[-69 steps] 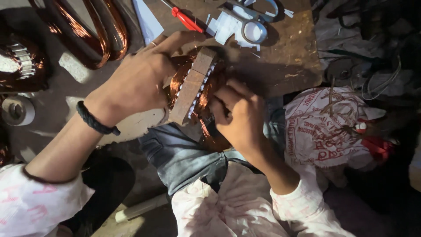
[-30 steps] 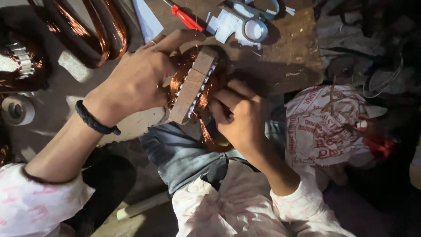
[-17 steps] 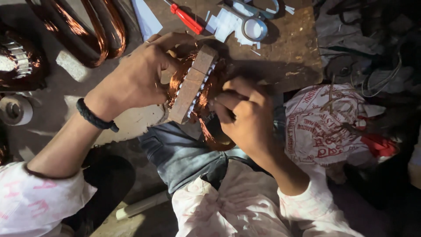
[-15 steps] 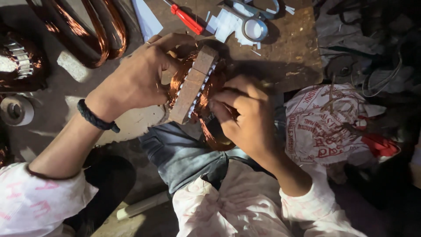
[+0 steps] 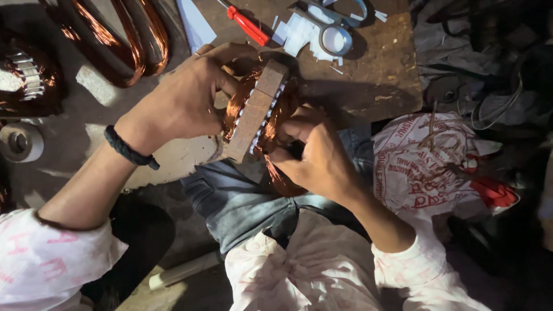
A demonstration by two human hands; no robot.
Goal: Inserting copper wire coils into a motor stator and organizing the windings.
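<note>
A motor stator (image 5: 256, 112) with a pale metal core and copper wire windings stands on edge over my knee. My left hand (image 5: 184, 101), with a black band on the wrist, grips its left side and top. My right hand (image 5: 314, 155) is closed on the copper coil (image 5: 282, 175) that bulges from the stator's right side, fingers pressed into the windings.
Loose copper coils (image 5: 124, 40) lie at the top left, another wound stator (image 5: 26, 78) at the far left, a tape roll (image 5: 20, 143) below it. A red screwdriver (image 5: 247, 26), scissors (image 5: 334, 29) and paper scraps lie on the wooden board. A printed white bag (image 5: 426, 167) sits at right.
My right hand has shifted slightly along the coil, fingers working at the windings. My left hand keeps its hold on the stator.
</note>
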